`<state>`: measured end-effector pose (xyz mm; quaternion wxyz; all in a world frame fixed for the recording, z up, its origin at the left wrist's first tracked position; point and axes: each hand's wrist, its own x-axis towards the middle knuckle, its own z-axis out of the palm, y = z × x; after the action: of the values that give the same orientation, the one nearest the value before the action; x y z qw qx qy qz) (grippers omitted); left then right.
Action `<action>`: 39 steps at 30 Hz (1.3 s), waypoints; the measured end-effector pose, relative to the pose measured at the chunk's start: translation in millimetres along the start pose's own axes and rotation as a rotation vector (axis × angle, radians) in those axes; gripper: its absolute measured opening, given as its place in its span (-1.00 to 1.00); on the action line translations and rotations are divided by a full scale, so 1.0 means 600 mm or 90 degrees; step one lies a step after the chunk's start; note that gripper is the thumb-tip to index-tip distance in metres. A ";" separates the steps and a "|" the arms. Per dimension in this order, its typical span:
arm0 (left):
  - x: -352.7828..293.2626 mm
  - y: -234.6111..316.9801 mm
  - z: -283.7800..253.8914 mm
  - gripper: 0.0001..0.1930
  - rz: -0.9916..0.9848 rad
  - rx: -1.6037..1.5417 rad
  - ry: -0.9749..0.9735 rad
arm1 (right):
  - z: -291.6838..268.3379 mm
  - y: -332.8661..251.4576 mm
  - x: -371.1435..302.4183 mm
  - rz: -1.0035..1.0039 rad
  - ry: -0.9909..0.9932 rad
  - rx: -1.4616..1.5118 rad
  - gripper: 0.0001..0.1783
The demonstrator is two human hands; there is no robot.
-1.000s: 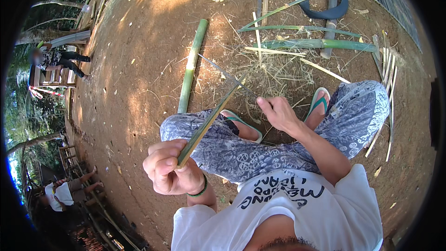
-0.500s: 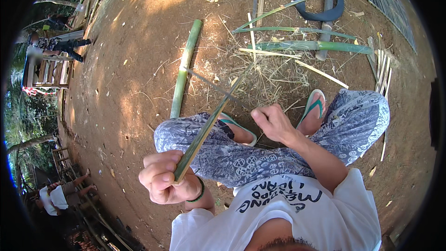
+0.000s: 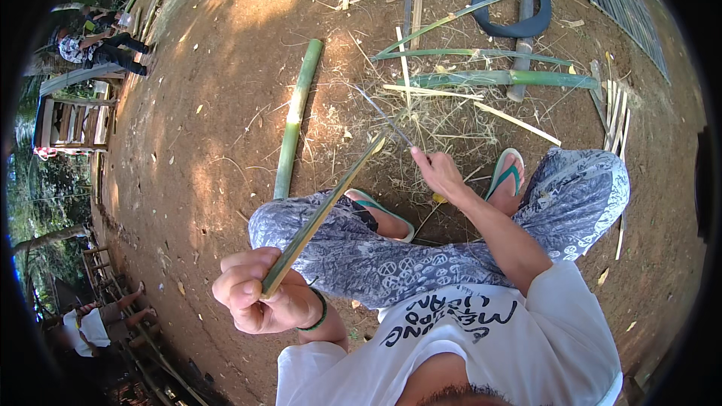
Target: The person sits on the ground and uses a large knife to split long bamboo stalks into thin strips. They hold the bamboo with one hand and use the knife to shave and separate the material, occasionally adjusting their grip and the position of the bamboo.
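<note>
My left hand (image 3: 259, 293) is closed on the near end of a bamboo strip (image 3: 322, 215), green on one side and pale along the edge. The strip slants up and away to the right, past my left knee. In my right hand (image 3: 442, 174) is a knife with a long thin blade (image 3: 385, 117), its handle hidden by the fingers. The blade points up and left, beyond the strip's far end and seemingly apart from it. Pale shavings (image 3: 444, 124) lie on the ground under and beyond the blade.
A green bamboo pole (image 3: 296, 116) lies left of my feet. Farther off, split bamboo (image 3: 556, 78) lies across a log (image 3: 523, 45), beside a dark rubber ring (image 3: 481, 19). Pale strips (image 3: 618, 116) lie at right. Other people (image 3: 113, 51) are at far left and the top edge.
My right hand and the knife have moved forward, taking the blade from across the strip to beyond its far end. My left hand has shifted slightly left with the strip.
</note>
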<state>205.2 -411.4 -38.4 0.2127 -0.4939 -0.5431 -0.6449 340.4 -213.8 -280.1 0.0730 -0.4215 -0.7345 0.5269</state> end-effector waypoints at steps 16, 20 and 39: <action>0.002 -0.018 -0.010 -0.73 0.014 0.043 0.072 | 0.018 -0.015 0.003 -0.132 0.000 0.045 -0.09; 0.007 -0.018 -0.008 -0.74 0.011 0.026 0.051 | 0.000 0.073 0.083 0.086 -0.024 -0.104 -0.11; 0.037 -0.058 -0.028 -0.76 0.028 -0.036 -0.004 | 0.051 0.233 0.228 0.203 -0.024 -0.098 0.08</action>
<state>160.8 -409.8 -34.8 0.2113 -0.5137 -0.5139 -0.6537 312.5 -128.1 -456.1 -0.0575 -0.5270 -0.6978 0.4818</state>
